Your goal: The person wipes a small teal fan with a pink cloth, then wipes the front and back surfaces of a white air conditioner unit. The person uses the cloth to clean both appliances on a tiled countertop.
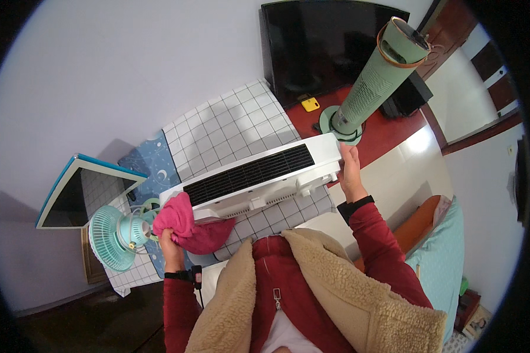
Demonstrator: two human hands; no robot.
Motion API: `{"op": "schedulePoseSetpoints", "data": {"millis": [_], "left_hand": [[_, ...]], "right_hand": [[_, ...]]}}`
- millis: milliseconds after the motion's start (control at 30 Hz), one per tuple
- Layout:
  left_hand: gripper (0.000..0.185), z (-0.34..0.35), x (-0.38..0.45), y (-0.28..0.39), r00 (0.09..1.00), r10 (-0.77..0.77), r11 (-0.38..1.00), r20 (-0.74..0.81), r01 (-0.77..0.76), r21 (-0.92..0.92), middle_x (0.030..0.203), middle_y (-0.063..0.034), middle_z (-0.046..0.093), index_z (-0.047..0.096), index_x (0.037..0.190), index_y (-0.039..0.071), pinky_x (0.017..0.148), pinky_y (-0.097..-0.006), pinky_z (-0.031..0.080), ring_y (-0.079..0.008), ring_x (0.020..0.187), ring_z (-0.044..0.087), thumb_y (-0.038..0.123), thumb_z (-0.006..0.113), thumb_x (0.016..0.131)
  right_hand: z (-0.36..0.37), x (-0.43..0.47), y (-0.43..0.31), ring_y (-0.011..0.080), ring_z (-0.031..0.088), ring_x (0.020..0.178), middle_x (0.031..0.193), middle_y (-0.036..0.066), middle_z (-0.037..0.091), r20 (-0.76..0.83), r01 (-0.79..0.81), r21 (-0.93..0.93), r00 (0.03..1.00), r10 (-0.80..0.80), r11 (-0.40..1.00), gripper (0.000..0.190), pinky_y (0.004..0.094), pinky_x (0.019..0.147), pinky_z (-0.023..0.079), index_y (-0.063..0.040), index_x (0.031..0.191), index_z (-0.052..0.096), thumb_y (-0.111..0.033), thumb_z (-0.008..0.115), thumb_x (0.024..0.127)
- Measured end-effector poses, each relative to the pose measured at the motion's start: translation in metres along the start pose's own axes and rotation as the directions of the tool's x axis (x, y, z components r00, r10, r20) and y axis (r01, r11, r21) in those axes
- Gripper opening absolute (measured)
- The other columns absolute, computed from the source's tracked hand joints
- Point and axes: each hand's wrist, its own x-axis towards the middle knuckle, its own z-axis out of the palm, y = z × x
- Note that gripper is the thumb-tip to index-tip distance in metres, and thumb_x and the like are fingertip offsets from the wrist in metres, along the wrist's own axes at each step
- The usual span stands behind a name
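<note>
A long white appliance with a black grille [249, 174], perhaps a heater, lies slanted across in front of me, its knobbed side towards my body. My right hand [351, 173] grips its right end, fingers at the edge. At the left end, my left hand [170, 247] is closed on a bright pink cloth [176, 216]. Part of the cloth covers that corner, and the rest hangs below the appliance. Under it is a table with a white checked tablecloth [229, 119]. Whether the appliance rests on the table or is held above it, I cannot tell.
A mint-green desk fan [112, 238] and a white-and-blue framed screen [99, 189] stand at the left, near a blue mat [161, 152]. A green tower fan [375, 88] rises just beyond the appliance's right end. Behind are a television [318, 48] and a yellow case [310, 104].
</note>
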Motion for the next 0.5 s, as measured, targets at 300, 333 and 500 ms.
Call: {"op": "schedulePoseSetpoints", "data": {"millis": [300,333,500], "left_hand": [[0.043,0.002,-0.032,0.006,0.969,0.235,0.883,0.075,-0.245,0.400,0.114,-0.0020,0.067,0.058,0.136,0.002,0.066,-0.0171,0.039,-0.0047,0.080,0.057,0.008,0.059,0.093],[0.043,0.006,-0.039,0.013,0.918,0.357,0.817,0.172,-0.396,0.418,0.116,-0.0027,0.066,0.057,0.136,0.002,0.070,-0.0184,0.041,-0.0063,0.085,0.058,0.008,0.059,0.094],[0.042,0.037,-0.092,0.080,0.976,0.159,0.951,0.147,-0.192,0.242,0.126,-0.0084,0.064,0.054,0.138,0.001,0.093,-0.0283,0.047,-0.0152,0.110,0.060,0.009,0.060,0.097]], "right_hand": [[-0.016,-0.021,-0.004,0.0114,0.056,0.096,0.106,0.002,0.064,0.001,0.053,-0.314,0.998,-0.055,0.948,0.023,0.0265,0.083,0.045,-0.006,0.114,0.059,-0.027,0.061,0.102],[-0.013,-0.023,-0.009,0.0132,0.058,0.098,0.108,0.004,0.066,-0.028,0.029,-0.403,0.999,-0.043,0.915,0.026,0.0277,0.085,0.047,-0.005,0.116,0.060,-0.027,0.061,0.102],[0.037,-0.060,-0.052,0.0230,0.067,0.104,0.119,0.016,0.069,0.286,0.535,-0.726,0.806,-0.519,0.431,0.037,0.0336,0.090,0.052,-0.002,0.127,0.061,-0.022,0.068,0.096]]}}
